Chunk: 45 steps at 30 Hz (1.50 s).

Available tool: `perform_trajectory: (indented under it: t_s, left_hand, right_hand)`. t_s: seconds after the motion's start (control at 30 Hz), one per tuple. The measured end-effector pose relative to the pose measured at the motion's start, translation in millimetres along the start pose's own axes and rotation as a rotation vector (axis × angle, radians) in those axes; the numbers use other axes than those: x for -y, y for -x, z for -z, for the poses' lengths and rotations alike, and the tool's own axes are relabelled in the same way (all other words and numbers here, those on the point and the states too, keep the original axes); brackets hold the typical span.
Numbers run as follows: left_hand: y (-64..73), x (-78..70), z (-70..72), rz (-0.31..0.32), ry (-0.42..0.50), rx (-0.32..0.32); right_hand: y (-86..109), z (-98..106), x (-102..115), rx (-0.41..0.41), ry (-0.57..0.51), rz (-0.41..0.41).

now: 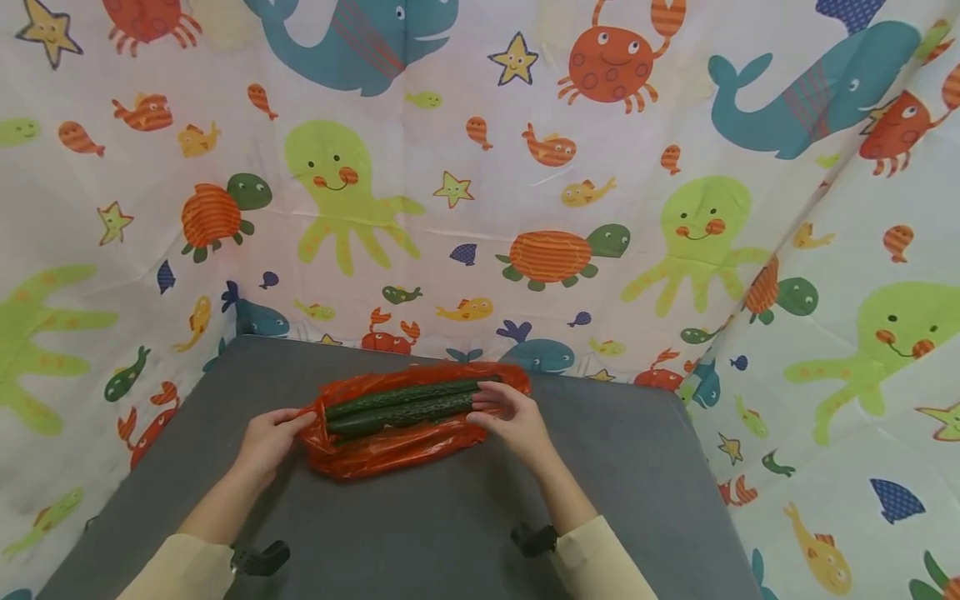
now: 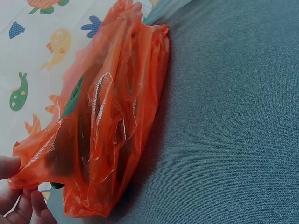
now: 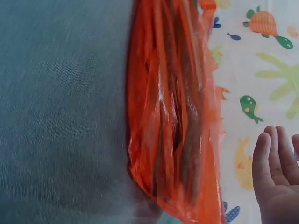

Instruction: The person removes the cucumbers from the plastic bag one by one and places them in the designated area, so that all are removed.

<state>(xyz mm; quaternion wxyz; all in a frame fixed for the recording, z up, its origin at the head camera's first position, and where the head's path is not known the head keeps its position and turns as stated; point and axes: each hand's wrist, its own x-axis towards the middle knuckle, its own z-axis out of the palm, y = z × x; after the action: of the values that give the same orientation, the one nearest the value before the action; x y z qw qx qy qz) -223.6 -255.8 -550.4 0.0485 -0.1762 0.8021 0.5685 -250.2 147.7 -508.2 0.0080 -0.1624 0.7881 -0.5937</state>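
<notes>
Long dark green cucumbers (image 1: 401, 408) lie side by side in an orange-red plastic bag (image 1: 397, 465), its opening facing up. Their skin looks bumpy. At the bag's left end, my left hand (image 1: 268, 442) pinches the gathered plastic between thumb and fingers; the left wrist view shows the hold at the lower left, on the bag (image 2: 117, 130). My right hand (image 1: 517, 421) is at the cucumbers' right ends, overlapping them in the head view. Its fingers (image 3: 275, 158) are extended with nothing gripped in the right wrist view. There, folds of the bag hide most of the cucumbers.
The bag rests on a dark grey tabletop (image 1: 405, 542), toward its back edge. Behind and at both sides hangs a white curtain (image 1: 465, 225) printed with sea animals. Dark wrist devices show by both cream sleeves (image 1: 600, 558).
</notes>
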Motion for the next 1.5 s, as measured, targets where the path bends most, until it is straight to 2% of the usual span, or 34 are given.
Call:
perform_trajectory:
  t_s: [0.2,0.4,0.57,0.83,1.07,1.2,1.37,1.5]
  left_hand:
    - [0.0,-0.2,-0.9,-0.010,-0.007,0.008]
    - [-2.2,-0.7,-3.0,-0.008,-0.002,0.009]
    - [-4.7,-0.5,-3.5,0.004,0.011,0.005]
    - [-6.9,0.2,-7.1,-0.013,0.039,0.014]
    - [-7.5,2.2,-5.5,0.007,0.060,0.015]
    - [-7.9,4.5,-3.4,0.011,0.071,0.016]
    - [-8.3,7.3,-3.6,0.006,0.067,0.024]
    - [-8.0,6.6,-5.2,0.000,0.075,0.036]
  right_hand:
    - [-8.2,-6.4,-8.3,0.001,-0.050,-0.034]
    - [-17.7,-16.6,-7.8,0.023,-0.088,-0.073]
    - [-31.5,-27.8,-17.5,0.024,-0.090,-0.038]
    - [-48.1,-41.9,-26.7,0.068,-0.055,0.028]
    - [-50.4,-51.3,-32.8,0.070,-0.069,-0.010]
    - [-53.4,-57.3,-38.2,0.077,-0.021,-0.030]
    - [-58.0,-65.8,-48.1,0.135,0.142,-0.037]
    - [-60.2,-70.6,-53.0,0.101,0.204,-0.031]
